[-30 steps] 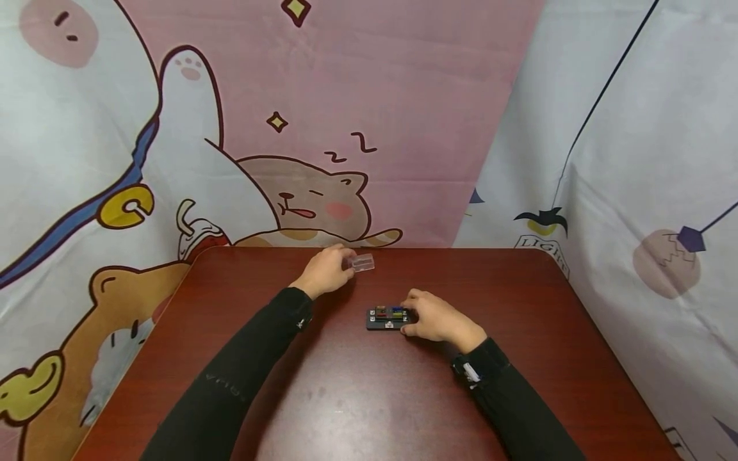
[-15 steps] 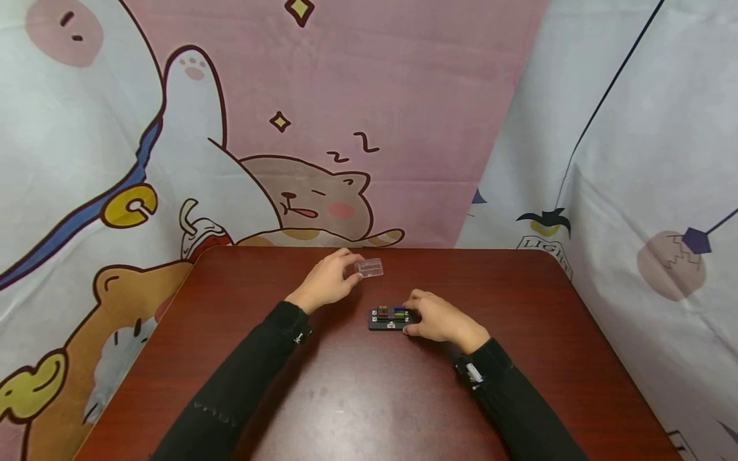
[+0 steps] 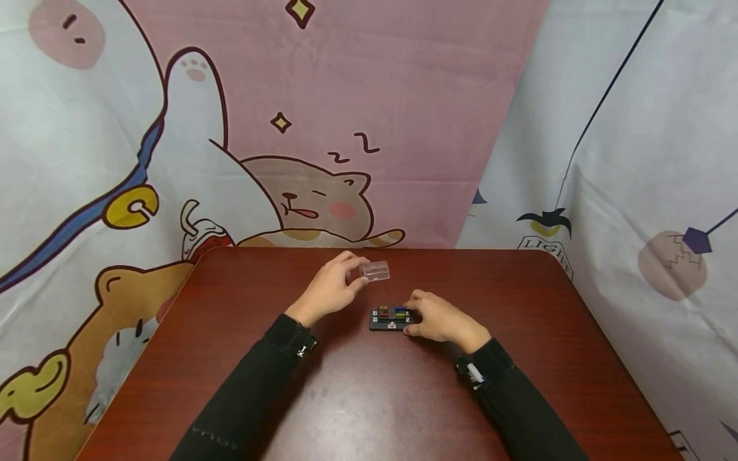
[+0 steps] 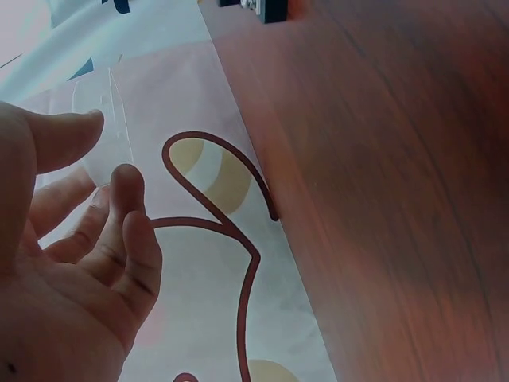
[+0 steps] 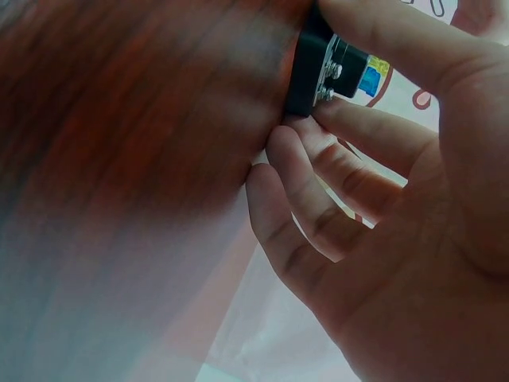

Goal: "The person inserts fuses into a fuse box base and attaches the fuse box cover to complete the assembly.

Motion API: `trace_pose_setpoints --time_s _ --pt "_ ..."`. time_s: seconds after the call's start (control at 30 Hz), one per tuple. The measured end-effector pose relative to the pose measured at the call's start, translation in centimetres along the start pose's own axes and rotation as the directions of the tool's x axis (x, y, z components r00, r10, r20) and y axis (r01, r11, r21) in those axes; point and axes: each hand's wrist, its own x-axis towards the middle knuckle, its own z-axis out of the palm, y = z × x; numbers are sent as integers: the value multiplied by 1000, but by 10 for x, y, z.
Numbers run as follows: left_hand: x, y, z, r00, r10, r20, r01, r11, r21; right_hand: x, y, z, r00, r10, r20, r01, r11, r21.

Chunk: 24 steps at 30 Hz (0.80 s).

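Note:
In the head view, my left hand (image 3: 327,291) pinches a clear plastic cover (image 3: 377,271) by its left end, above the far part of the table. The left wrist view shows this see-through cover (image 4: 118,131) faintly between thumb and fingers. A black fuse block (image 3: 379,325) with red, blue and yellow-green blade fuses lies on the table, nearer to me than the cover. My right hand (image 3: 441,320) grips its right end, thumb on the near side and fingers on the far side. Metal screws (image 5: 328,83) show on the block's end in the right wrist view.
The reddish-brown wooden table (image 3: 357,397) ends at a far edge just behind the left hand. Beyond it hangs a cartoon-printed cloth (image 3: 415,128), which also runs down both sides.
My left hand has moved right and slightly nearer to me with the clear cover, toward the fuse block. The right hand keeps its grip on the block, which stays in place.

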Motion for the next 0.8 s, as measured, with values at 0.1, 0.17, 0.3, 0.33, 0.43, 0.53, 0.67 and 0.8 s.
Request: trace_pose_setpoints --time_s 0.1,0.17,0.3,0.33,0.43,0.53,0.67,0.8 --pt "-2 2 1 1000 1 3 -1 1000 1 0 1 0 1000 6 -2 -6 1000 9" --pt "-2 3 1 1000 4 5 -4 1000 2 0 1 0 1000 2 -2 -2 1000 10" --pt "-5 5 2 1000 11 4 -11 1000 -14 0 2 0 1000 -6 0 6 1000 15" --pt "-5 5 3 1000 17 -1 -17 1000 -21 0 2 -1 1000 -8 0 8 1000 17" --pt "-6 5 4 1000 25 -15 -26 999 -33 0 2 -1 1000 -9 1 9 1000 22" --pt "-7 4 7 1000 23 -19 -24 999 -40 1 2 -1 1000 -6 1 6 1000 21" --pt "-10 3 10 1000 14 -14 -15 998 -54 0 2 0 1000 -5 0 5 1000 21" --pt "-11 3 13 1000 15 -17 -16 998 -64 0 2 0 1000 -8 1 8 1000 20"
